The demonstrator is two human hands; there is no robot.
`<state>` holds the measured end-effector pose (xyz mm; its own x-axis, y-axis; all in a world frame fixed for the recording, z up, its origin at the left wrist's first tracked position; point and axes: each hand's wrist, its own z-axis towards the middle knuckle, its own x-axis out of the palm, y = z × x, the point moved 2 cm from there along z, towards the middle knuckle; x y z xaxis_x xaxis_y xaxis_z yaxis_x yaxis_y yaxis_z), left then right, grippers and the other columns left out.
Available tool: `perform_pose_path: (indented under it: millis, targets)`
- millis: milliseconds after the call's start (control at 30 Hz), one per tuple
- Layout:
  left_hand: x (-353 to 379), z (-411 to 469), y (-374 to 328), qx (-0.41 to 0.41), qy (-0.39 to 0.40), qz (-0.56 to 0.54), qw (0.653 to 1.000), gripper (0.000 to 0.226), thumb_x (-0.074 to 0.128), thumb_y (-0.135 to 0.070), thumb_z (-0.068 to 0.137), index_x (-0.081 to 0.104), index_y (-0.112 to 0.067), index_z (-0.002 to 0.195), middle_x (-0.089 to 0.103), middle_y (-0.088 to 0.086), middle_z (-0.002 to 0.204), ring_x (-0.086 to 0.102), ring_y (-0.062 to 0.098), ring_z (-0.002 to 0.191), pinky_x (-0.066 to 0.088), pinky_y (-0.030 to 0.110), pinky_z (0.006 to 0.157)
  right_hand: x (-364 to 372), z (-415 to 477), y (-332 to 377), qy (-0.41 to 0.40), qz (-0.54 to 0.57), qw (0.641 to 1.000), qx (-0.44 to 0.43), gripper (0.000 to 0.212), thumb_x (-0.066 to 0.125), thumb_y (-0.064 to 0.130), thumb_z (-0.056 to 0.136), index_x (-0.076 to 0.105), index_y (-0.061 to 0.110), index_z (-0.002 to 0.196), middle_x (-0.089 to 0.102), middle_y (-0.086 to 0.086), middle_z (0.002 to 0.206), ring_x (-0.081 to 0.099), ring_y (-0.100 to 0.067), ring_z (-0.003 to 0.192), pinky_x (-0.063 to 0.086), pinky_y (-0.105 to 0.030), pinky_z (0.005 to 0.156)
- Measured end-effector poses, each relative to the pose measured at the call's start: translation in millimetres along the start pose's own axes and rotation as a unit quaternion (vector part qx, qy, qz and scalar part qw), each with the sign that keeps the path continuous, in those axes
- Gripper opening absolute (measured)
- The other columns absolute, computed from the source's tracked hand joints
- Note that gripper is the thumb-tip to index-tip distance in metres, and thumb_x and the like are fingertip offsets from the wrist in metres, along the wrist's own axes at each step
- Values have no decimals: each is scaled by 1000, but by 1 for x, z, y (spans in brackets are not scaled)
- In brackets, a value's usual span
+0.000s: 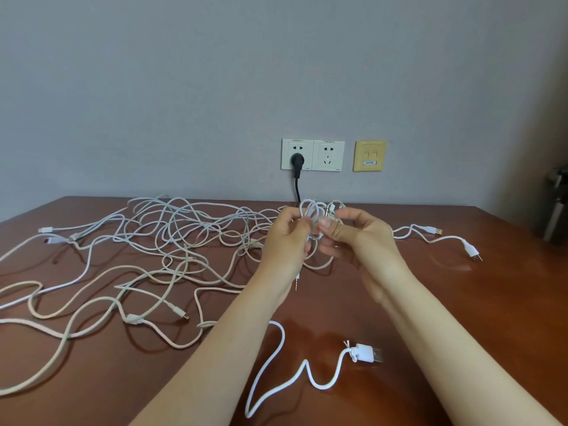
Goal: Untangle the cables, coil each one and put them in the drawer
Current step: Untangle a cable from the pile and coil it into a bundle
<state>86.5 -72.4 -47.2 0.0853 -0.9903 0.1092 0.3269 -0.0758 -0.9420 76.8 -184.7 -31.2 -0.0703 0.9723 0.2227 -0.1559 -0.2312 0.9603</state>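
Observation:
A tangle of white and beige cables (172,238) sprawls over the left and middle of the brown table (430,302). Above the table's middle, my left hand (285,241) and my right hand (359,232) both grip a small bundle of thin white cable (315,212) held between them. A jack plug (297,281) hangs from the bundle below my left hand. A short white USB cable (307,370) lies loose near the front, under my forearms. No drawer is in view.
Another white cable with a two-pin plug (470,249) lies at the right. A black plug (297,161) sits in the wall socket, its cord dropping behind the table. A dark metal object (558,204) stands at the right edge.

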Motion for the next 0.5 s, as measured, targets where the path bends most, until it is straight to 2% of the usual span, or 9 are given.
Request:
perform_pose_path:
  millis: [133, 233, 400, 500]
  targets:
    - [4, -3, 3, 26, 24, 46, 998, 25, 43, -6, 95, 48, -20, 74, 47, -14, 46, 36, 2, 45, 30, 19, 50, -4, 0, -1, 49, -34, 993, 104, 26, 72, 11, 70, 58, 6, 91, 61, 1, 57, 56, -4, 45, 53, -18, 50]
    - [7, -5, 2, 52, 44, 67, 995, 27, 43, -6, 95, 48, -22, 74, 50, -17, 46, 38, -1, 44, 32, 22, 54, -9, 2, 1, 79, -36, 984, 157, 20, 69, 15, 67, 61, 9, 85, 63, 4, 54, 55, -1, 42, 52, -16, 49]
    - [9, -8, -5, 102, 87, 86, 987, 29, 42, -5, 96, 52, -27, 80, 53, -20, 53, 44, -3, 48, 34, 11, 53, -14, 4, 3, 77, 32, 978, 193, 7, 67, 20, 58, 69, 15, 62, 61, 4, 55, 53, -2, 42, 52, -15, 49]
    - [8, -9, -5, 124, 95, 104, 982, 31, 42, -6, 96, 54, -32, 85, 56, -24, 58, 49, -7, 54, 36, 11, 58, -13, 2, 3, 68, 56, 976, 200, 10, 67, 19, 58, 66, 13, 66, 60, 4, 52, 54, -1, 41, 52, -15, 48]
